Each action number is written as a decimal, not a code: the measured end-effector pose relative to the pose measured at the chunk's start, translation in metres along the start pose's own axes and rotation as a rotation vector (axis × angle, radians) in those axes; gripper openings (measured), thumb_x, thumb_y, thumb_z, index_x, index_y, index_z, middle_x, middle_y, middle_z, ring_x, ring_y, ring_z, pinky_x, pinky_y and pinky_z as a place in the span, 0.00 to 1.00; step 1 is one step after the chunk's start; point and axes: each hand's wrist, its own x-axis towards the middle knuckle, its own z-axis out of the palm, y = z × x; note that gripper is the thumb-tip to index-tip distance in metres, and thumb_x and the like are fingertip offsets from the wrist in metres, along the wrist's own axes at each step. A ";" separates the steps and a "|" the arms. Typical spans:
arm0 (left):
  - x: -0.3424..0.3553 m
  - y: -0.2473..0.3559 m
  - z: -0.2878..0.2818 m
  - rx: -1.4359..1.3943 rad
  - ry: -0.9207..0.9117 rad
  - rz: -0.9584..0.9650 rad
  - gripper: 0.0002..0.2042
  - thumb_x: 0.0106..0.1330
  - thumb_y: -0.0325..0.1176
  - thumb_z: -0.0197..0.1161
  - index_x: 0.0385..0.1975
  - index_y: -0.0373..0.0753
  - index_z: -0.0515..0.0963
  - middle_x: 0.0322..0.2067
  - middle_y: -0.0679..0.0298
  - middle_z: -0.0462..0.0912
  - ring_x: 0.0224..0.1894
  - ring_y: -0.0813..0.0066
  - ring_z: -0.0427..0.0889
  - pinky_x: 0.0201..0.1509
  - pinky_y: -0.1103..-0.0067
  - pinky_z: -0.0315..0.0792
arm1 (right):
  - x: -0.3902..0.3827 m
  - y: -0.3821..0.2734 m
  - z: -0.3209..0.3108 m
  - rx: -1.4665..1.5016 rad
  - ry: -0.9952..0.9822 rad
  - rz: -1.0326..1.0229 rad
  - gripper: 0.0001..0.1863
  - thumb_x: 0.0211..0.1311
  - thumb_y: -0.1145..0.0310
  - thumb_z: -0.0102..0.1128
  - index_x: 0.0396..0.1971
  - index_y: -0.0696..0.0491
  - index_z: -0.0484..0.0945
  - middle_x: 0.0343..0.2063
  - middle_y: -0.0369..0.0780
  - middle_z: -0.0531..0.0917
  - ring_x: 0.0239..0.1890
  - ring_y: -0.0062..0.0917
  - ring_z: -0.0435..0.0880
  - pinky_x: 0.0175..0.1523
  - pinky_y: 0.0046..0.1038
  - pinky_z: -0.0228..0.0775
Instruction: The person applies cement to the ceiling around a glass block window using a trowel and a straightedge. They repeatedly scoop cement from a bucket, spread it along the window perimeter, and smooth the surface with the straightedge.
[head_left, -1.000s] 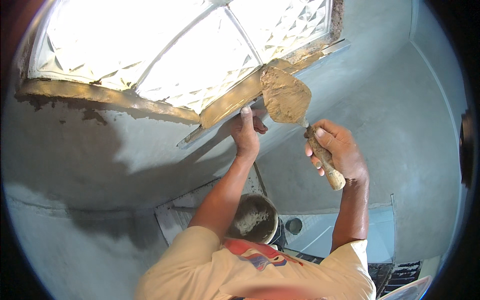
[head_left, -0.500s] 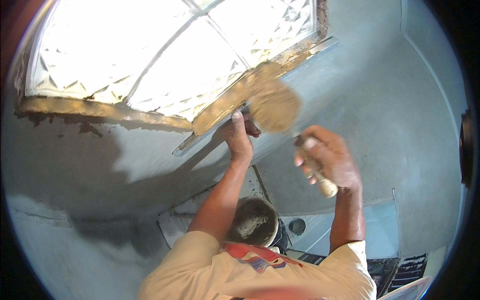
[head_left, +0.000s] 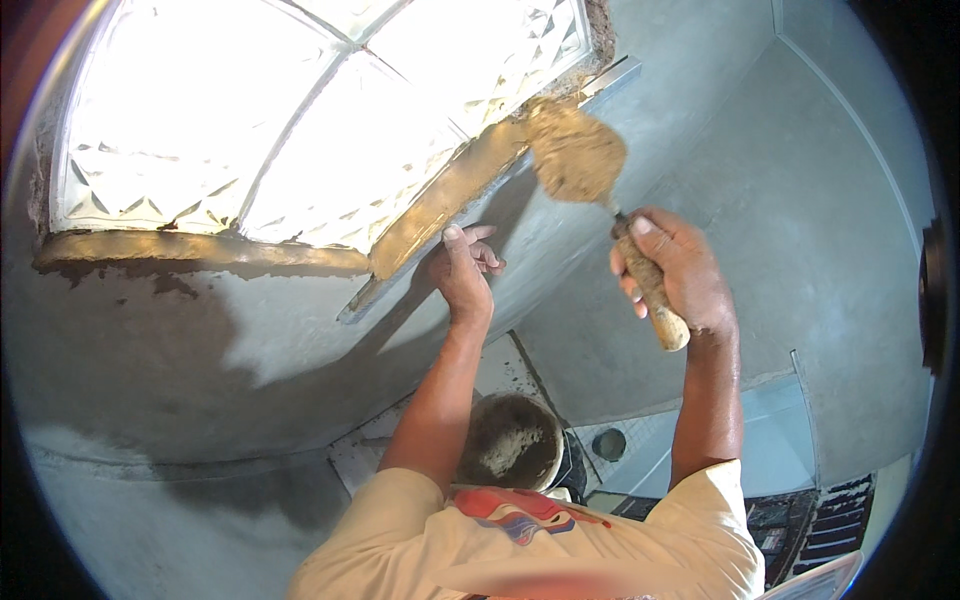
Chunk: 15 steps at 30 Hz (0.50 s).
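My right hand (head_left: 672,268) is wrapped round the handle of a trowel (head_left: 655,290). Brown wet mortar (head_left: 578,150) covers its blade, which is raised to the window ledge. Along the front of that ledge lies a straight metal bar (head_left: 400,265), slanting up to the right. My left hand (head_left: 465,275) is just under the bar, its thumb against the lower edge and its fingers spread apart near the wall. Fresh mortar (head_left: 425,215) forms a smooth band between the bar and the bright window (head_left: 320,150).
Below my arms a bucket (head_left: 510,440) has grey residue inside. Beside it on the floor is a small dark round container (head_left: 609,444). Grey plastered walls (head_left: 690,170) curve around me. A dark rack-like object (head_left: 835,520) stands at the lower right.
The trowel has moved up and to the right along the ledge, and its blade shows more sharply. My left hand's fingers have spread, with its thumb still at the bar. The view has shifted slightly.
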 end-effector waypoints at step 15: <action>0.017 0.001 -0.005 0.079 0.141 -0.016 0.35 0.84 0.59 0.45 0.39 0.26 0.83 0.37 0.46 0.90 0.21 0.66 0.81 0.26 0.70 0.81 | -0.130 0.137 0.017 -0.157 -0.332 0.517 0.19 0.66 0.54 0.67 0.38 0.57 0.84 0.30 0.42 0.85 0.33 0.25 0.85 0.39 0.36 0.75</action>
